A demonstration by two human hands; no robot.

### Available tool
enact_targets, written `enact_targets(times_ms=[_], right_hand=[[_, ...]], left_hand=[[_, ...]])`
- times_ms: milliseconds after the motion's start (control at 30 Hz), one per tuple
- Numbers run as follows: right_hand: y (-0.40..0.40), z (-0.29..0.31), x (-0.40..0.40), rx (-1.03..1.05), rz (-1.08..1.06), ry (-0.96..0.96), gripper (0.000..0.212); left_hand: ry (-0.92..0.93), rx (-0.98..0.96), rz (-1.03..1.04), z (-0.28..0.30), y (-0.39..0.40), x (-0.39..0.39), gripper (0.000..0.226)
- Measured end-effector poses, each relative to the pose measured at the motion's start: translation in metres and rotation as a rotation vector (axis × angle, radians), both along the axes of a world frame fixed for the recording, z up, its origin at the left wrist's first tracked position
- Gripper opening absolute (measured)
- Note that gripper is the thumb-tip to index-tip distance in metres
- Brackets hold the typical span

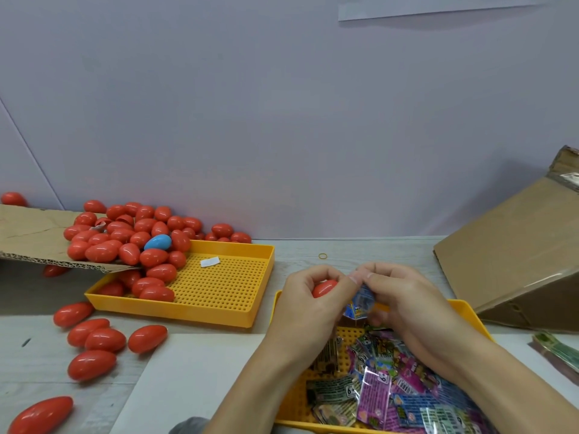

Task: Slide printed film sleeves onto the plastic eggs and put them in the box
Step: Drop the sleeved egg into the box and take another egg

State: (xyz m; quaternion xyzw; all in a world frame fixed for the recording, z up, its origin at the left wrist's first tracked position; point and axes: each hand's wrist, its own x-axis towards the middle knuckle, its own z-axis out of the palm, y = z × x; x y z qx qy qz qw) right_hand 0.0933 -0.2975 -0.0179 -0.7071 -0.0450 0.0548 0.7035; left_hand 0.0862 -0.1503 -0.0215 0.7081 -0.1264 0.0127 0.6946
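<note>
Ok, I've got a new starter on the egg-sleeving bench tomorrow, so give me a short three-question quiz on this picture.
1. True or false: the left hand grips a blue egg.
2. Multiple choice: where do the loose printed sleeves lie? A) in the cardboard box B) in the near yellow tray C) on the white sheet
3. Fill in: among the heap of red eggs on the far yellow tray sits a single ____ egg.

Key
1. False: it grips a red egg, while the right hand pinches a film sleeve beside it.
2. B
3. Blue: the blue egg.
</note>
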Motion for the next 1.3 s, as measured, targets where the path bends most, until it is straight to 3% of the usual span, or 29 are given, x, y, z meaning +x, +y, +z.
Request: enact_targets(times_ms=[133, 467, 567, 767, 967, 1067, 1167, 1300], right_hand=[[0.0005, -0.0026, 0.0043, 0.063, -0.173, 0.059, 0.021], [0.0058, 0.0, -0.0013, 0.107, -0.127, -0.038, 0.025], [0.0064, -0.0006, -0.0018, 0.064, -0.116, -0.073, 0.023], [0.0017, -0.0018, 0.002, 0.129, -0.089, -0.045, 0.03], [-0.0005, -0.0051, 0.003, 0.22, -0.049, -0.012, 0.032], [0.0003, -0.0064, 0.0014, 0.172, 0.039, -0.024, 0.039], [0.0027, -0.0065, 0.0002, 0.085, 0.028, -0.062, 0.027], [0.0036, -0.0057, -0.0005, -0.028, 0.021, -0.102, 0.029]], left_hand=[[-0.038, 0.101, 0.048, -0.005, 0.001, 0.0022, 0.021], [-0.081, 0.162, 0.019, -0.0089, 0.002, 0.0043, 0.028], [-0.109, 0.109, 0.083, -0.0088, 0.0001, 0.0057, 0.014], [-0.126, 0.072, 0.102, -0.0088, -0.0005, 0.0064, 0.02], [-0.116, -0.016, 0.124, -0.0085, 0.0017, 0.0076, 0.008], [-0.115, -0.028, 0.174, -0.009, 0.0008, 0.0089, 0.01], [-0.085, -0.03, 0.199, -0.0087, 0.0002, 0.0094, 0.012], [-0.055, -0.049, 0.193, -0.0082, 0.0002, 0.0079, 0.02]])
